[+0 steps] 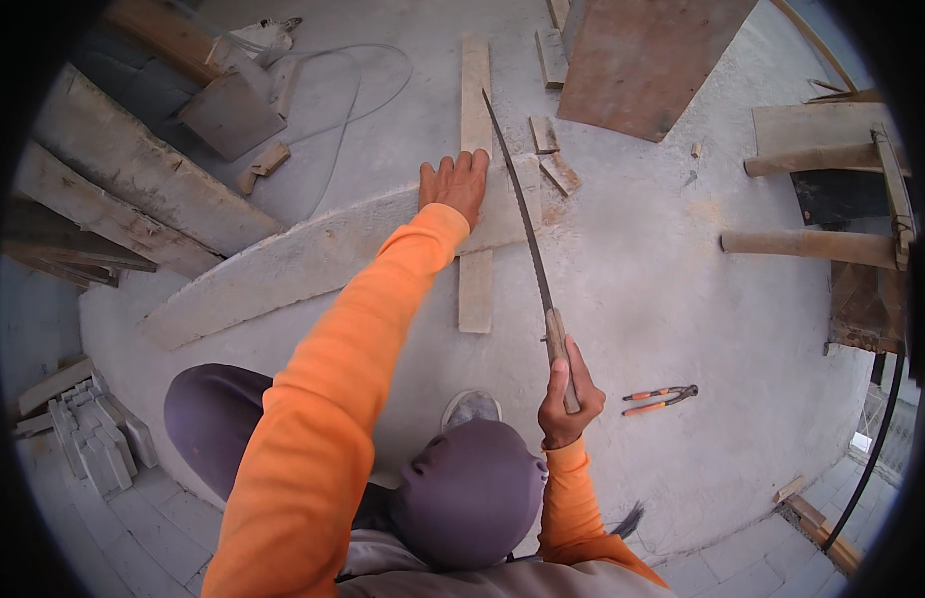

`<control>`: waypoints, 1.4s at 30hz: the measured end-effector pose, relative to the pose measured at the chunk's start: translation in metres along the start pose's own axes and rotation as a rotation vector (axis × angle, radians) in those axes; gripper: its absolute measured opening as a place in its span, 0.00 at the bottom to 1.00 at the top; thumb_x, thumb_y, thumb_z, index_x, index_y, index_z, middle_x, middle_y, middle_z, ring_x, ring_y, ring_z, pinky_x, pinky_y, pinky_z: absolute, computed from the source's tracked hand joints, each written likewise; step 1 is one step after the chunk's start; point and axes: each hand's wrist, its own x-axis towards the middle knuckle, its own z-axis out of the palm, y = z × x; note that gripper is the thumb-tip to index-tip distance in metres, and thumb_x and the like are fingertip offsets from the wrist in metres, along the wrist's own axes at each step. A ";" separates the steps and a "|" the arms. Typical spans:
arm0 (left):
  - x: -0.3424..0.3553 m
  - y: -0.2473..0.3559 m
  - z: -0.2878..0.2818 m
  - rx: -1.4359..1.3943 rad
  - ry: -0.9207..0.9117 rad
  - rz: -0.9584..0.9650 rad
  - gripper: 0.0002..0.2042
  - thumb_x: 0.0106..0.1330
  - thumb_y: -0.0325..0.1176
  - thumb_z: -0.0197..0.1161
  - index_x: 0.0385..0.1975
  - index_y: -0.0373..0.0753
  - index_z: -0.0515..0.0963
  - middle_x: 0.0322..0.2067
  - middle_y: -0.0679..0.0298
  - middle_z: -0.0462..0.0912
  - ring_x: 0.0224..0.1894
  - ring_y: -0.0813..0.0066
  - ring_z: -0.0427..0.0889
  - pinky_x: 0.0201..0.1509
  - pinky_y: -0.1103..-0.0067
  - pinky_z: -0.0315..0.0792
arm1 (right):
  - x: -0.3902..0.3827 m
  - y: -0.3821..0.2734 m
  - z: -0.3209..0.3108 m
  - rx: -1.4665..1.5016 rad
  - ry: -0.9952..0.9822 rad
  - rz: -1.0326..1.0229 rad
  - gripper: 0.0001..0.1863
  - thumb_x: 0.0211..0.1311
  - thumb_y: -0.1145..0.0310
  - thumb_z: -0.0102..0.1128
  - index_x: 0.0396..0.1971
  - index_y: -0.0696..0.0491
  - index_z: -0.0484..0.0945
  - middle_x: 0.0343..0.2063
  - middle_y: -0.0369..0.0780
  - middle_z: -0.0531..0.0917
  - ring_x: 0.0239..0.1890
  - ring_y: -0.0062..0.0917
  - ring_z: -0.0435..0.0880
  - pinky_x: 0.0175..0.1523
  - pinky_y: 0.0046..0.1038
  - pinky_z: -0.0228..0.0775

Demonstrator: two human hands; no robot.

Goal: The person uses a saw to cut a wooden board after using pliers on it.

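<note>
Pressing palm-down, part-open, left hand point(453, 185) likely steadies the wood strip point(473, 110) where it crosses the wide plank point(283, 264), toward the floor's point(642, 309) far edge; right hand point(572, 397), wrapped around the saw point(528, 217) by its handle point(555, 332), points it away, probably for reach

"Seeing plain orange on the sleeves point(328, 369)?"
"Yes, and dusky purple on the trousers point(469, 488)."
"Elsewhere?"
"Dark grey along the saw blade point(525, 204), pale tan on the narrow board point(475, 291)."

A narrow plank point(475, 299), perhaps touching the slanted saw point(532, 236), crosses a board point(263, 269).
</note>
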 end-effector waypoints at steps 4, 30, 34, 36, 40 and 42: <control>0.006 -0.002 0.002 -0.003 -0.022 -0.049 0.31 0.52 0.34 0.80 0.51 0.43 0.65 0.50 0.62 0.77 0.54 0.61 0.76 0.54 0.62 0.64 | -0.055 -0.002 -0.042 -0.074 -0.050 0.047 0.17 0.66 0.78 0.58 0.53 0.67 0.82 0.39 0.53 0.89 0.29 0.24 0.90 0.35 0.20 0.77; -0.004 -0.001 0.007 -0.014 0.067 -0.025 0.29 0.52 0.33 0.80 0.50 0.44 0.68 0.49 0.63 0.78 0.55 0.63 0.75 0.55 0.64 0.63 | -0.006 -0.033 -0.012 -0.053 -0.057 -0.015 0.17 0.68 0.76 0.58 0.54 0.67 0.81 0.37 0.52 0.90 0.30 0.21 0.88 0.35 0.19 0.76; -0.006 0.000 0.015 -0.009 0.077 -0.038 0.29 0.52 0.33 0.80 0.50 0.44 0.68 0.49 0.64 0.79 0.55 0.63 0.75 0.56 0.64 0.62 | -0.058 -0.023 -0.055 -0.159 -0.088 -0.058 0.18 0.67 0.77 0.57 0.53 0.70 0.80 0.39 0.55 0.89 0.35 0.28 0.92 0.39 0.21 0.80; -0.006 0.006 0.010 0.002 0.093 -0.025 0.29 0.52 0.33 0.80 0.49 0.44 0.68 0.49 0.64 0.79 0.55 0.63 0.76 0.56 0.64 0.62 | -0.010 -0.025 -0.019 -0.072 -0.018 -0.079 0.17 0.68 0.76 0.57 0.53 0.69 0.81 0.37 0.53 0.90 0.32 0.23 0.90 0.36 0.20 0.78; -0.010 0.009 0.009 0.005 0.123 -0.005 0.28 0.52 0.33 0.80 0.49 0.43 0.69 0.49 0.64 0.79 0.55 0.63 0.76 0.56 0.64 0.62 | 0.062 -0.050 0.021 0.072 -0.042 0.079 0.16 0.69 0.76 0.59 0.53 0.65 0.82 0.36 0.50 0.90 0.27 0.15 0.84 0.32 0.18 0.73; -0.010 0.002 0.015 0.011 0.146 0.005 0.28 0.52 0.32 0.80 0.49 0.44 0.69 0.49 0.64 0.79 0.55 0.63 0.76 0.56 0.64 0.62 | 0.042 -0.046 0.013 0.022 -0.037 0.029 0.16 0.69 0.76 0.59 0.54 0.65 0.82 0.36 0.50 0.90 0.28 0.15 0.85 0.33 0.18 0.74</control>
